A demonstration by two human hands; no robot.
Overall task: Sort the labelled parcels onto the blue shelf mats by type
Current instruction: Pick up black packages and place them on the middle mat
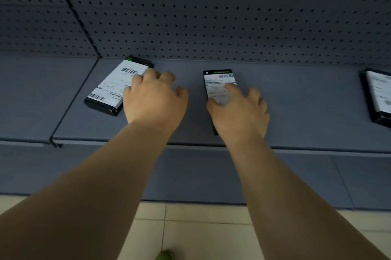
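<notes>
Two flat black parcels with white barcode labels lie on the blue shelf mat (296, 107). The left parcel (112, 88) sits at an angle near the pegboard; my left hand (154, 101) hovers at its right edge, fingers loosely bent over the label, and whether they touch it is unclear. The middle parcel (218, 82) lies lengthwise; my right hand (239, 111) covers its near half, fingers spread and relaxed on the label. Neither hand visibly grips a parcel.
A third black labelled parcel (378, 97) lies at the far right, cut off by the frame. A grey pegboard (211, 16) backs the shelf. A lower blue shelf (201, 175) juts out beneath, with tiled floor (201, 234) below it. A seam divides the mats at left.
</notes>
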